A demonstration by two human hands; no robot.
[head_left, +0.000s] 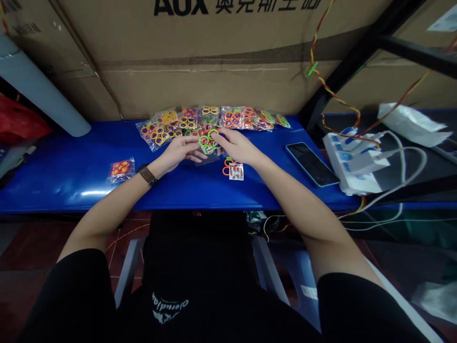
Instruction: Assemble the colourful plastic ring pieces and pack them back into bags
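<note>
My left hand [181, 151] and my right hand [233, 144] meet over the middle of the blue table [71, 181]. Between them they hold a clear packet of green rings [208, 141], fingers pinched on its edges. A watch sits on my left wrist. Just below my right hand lies an orange ring with a small red and white card [233, 170]. Behind the hands, a row of clear bags with orange, yellow, purple and green rings [214, 119] runs along the cardboard wall.
A single bagged packet of red and yellow rings [121, 169] lies at the left. A phone [312, 164] rests face up to the right. Further right a white power strip [352, 162] with plugs and cables, and a white bag [412, 124]. Large cardboard boxes [200, 52] stand behind.
</note>
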